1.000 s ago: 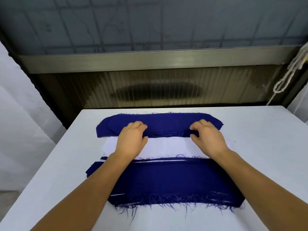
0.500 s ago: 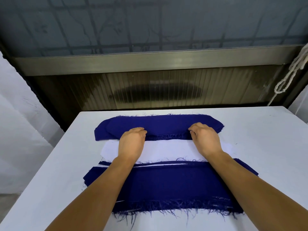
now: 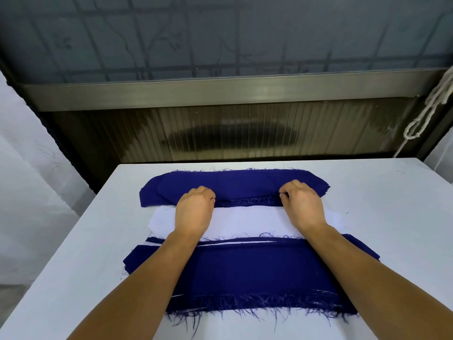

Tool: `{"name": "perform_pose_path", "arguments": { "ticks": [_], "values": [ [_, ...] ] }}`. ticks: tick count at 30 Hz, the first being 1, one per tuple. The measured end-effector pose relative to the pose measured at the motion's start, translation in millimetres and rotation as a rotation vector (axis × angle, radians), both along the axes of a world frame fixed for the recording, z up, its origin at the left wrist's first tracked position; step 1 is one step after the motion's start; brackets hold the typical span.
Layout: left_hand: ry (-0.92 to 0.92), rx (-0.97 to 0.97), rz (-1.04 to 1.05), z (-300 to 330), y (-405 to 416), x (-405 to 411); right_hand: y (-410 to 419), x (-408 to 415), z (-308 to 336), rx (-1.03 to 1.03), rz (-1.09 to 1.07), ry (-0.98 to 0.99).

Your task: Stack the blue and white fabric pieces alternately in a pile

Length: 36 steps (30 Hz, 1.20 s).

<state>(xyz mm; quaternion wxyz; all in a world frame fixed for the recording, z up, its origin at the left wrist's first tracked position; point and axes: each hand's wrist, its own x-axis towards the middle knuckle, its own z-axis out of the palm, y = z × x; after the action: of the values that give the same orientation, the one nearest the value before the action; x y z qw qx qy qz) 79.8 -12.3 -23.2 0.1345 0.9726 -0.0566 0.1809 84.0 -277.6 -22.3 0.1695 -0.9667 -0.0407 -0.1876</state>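
Observation:
Three groups of fabric lie on the white table (image 3: 382,217). At the far side is a pile of blue pieces (image 3: 245,184) with a frayed near edge. A pile of white pieces (image 3: 247,220) lies in the middle. Nearest me is the stack (image 3: 250,271), blue on top with white edges showing between layers. My left hand (image 3: 195,212) and my right hand (image 3: 302,207) both have curled fingers that pinch the near edge of the far blue pile's top piece. My forearms cross over the near stack.
A dark ribbed wall panel (image 3: 232,133) and a metal ledge stand just behind the table's far edge. A white knotted rope (image 3: 426,111) hangs at the right. White cloth (image 3: 29,192) drapes at the left, beside the table.
Both hands slid forward from the white pile to the blue pile's near edge, and their fingers curled to pinch it.

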Motion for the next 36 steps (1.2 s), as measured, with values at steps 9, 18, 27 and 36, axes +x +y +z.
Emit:
{"name": "perform_pose_path", "arguments": {
  "ticks": [9, 18, 27, 36],
  "values": [
    [0.042, -0.026, -0.066, -9.2, 2.6, 3.0, -0.2, -0.5, -0.6, 0.086, 0.037, -0.011],
    [-0.031, -0.037, -0.068, -5.6, 3.6, 1.3, 0.6, 0.7, -0.9, 0.067, 0.016, -0.001],
    [-0.016, -0.062, -0.051, -0.5, 2.1, -2.3, 1.5, 0.0, -0.3, 0.095, 0.018, 0.019],
    [0.009, -0.122, -0.08, -6.9, 5.8, -0.8, 0.4, -1.9, -2.6, 0.029, 0.04, 0.087]
  ]
}}
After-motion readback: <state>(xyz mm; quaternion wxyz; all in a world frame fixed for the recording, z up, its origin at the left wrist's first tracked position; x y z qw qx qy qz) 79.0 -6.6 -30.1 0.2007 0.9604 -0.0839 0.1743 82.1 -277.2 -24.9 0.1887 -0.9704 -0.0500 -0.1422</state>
